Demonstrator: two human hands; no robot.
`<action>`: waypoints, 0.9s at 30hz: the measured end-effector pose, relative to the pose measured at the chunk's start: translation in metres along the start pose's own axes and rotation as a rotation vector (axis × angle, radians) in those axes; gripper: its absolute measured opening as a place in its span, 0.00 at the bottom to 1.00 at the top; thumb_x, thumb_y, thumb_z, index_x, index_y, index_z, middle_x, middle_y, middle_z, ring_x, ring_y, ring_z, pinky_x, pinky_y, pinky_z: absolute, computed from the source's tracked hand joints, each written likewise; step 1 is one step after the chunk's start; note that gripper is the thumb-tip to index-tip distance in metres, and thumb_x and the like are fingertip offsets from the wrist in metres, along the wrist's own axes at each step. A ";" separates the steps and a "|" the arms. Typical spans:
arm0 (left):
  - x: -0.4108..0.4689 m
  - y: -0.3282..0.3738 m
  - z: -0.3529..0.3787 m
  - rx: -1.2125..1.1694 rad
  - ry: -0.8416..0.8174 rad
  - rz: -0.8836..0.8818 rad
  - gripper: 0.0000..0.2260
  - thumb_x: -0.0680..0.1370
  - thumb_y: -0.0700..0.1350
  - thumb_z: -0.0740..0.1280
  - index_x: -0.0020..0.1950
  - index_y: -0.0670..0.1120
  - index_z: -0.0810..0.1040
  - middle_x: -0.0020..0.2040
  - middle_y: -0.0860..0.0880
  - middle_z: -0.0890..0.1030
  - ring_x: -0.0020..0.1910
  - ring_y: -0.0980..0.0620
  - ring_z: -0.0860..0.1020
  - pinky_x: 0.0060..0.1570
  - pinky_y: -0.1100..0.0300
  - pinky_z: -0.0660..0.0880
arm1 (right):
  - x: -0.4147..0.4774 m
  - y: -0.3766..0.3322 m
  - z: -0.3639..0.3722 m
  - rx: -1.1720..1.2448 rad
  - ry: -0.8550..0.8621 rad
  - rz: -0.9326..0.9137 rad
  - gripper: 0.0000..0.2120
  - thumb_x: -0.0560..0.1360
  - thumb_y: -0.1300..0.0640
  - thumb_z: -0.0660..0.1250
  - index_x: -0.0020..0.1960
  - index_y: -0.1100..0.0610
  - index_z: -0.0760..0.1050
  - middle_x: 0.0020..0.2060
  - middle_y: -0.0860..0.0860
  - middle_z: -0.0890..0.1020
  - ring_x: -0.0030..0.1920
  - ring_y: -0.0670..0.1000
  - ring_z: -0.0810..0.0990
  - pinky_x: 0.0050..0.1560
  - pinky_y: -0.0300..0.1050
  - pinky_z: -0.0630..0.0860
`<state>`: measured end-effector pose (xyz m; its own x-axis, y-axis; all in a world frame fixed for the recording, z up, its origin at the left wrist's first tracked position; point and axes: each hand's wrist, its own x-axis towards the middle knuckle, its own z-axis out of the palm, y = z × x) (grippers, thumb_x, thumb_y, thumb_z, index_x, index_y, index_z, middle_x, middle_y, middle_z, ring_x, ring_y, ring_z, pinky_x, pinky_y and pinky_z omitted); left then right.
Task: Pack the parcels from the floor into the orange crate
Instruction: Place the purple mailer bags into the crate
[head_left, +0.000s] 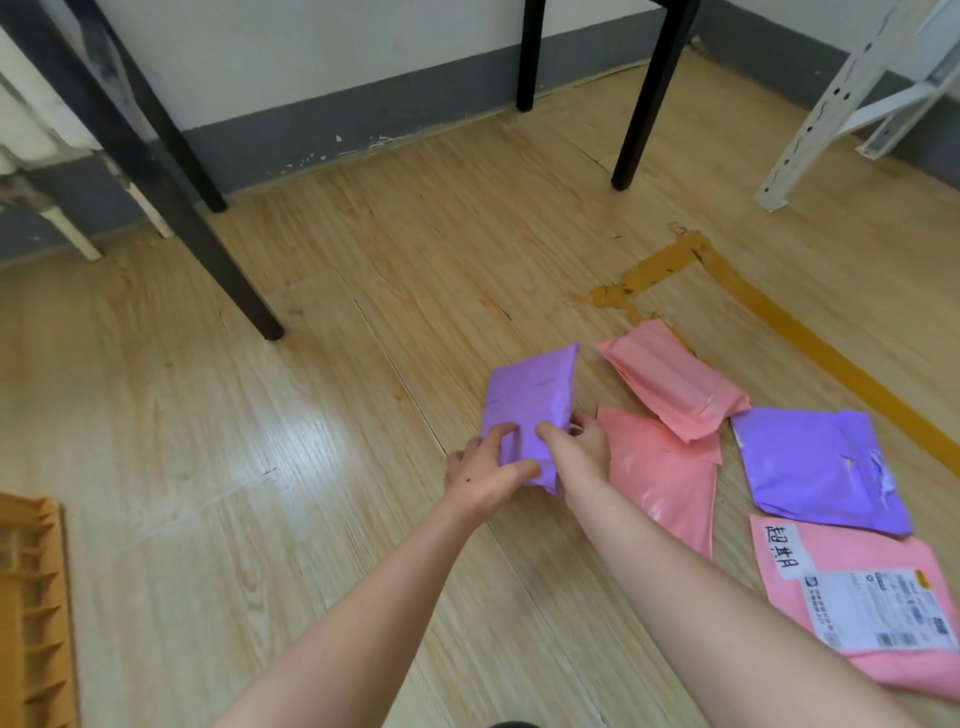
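Both my hands hold a purple parcel (535, 400) near the middle of the wooden floor. My left hand (485, 470) grips its near left edge and my right hand (582, 447) grips its near right edge. To the right lie several more parcels: a pink one (670, 382), a second pink one (662, 483) partly under it, a purple one (821, 467) and a pink one with a white shipping label (862, 603). A corner of the orange crate (31, 603) shows at the left edge.
Black table legs (223, 260) (644, 104) stand on the floor ahead. A white metal rack frame (841, 104) leans at the top right. Yellow tape (779, 322) marks the floor behind the parcels. A grey skirting runs along the wall.
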<state>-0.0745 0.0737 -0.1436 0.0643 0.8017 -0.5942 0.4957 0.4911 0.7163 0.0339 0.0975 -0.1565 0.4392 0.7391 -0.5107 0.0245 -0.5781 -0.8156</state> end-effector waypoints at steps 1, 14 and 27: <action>-0.001 0.001 -0.003 0.000 0.005 0.012 0.41 0.58 0.59 0.66 0.72 0.59 0.64 0.66 0.49 0.69 0.67 0.46 0.64 0.67 0.51 0.66 | -0.003 -0.004 0.006 0.029 -0.037 -0.018 0.14 0.69 0.61 0.71 0.54 0.59 0.77 0.40 0.48 0.81 0.44 0.54 0.81 0.45 0.47 0.78; -0.039 -0.035 -0.078 -0.879 0.303 0.082 0.06 0.80 0.47 0.64 0.53 0.47 0.77 0.46 0.46 0.84 0.43 0.49 0.83 0.42 0.56 0.81 | -0.058 -0.033 0.074 0.032 -0.456 -0.206 0.11 0.75 0.66 0.64 0.40 0.53 0.80 0.38 0.49 0.82 0.41 0.49 0.80 0.45 0.43 0.78; -0.128 -0.070 -0.222 -1.202 0.560 0.204 0.05 0.79 0.41 0.64 0.52 0.40 0.74 0.46 0.41 0.83 0.40 0.47 0.83 0.37 0.52 0.82 | -0.142 -0.094 0.137 -0.143 -0.602 -0.249 0.23 0.74 0.60 0.71 0.66 0.60 0.68 0.57 0.59 0.80 0.51 0.54 0.81 0.51 0.47 0.76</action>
<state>-0.3096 0.0123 -0.0368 -0.4589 0.7844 -0.4173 -0.5619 0.1077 0.8202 -0.1542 0.0945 -0.0445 -0.1719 0.8964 -0.4086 0.1974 -0.3750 -0.9057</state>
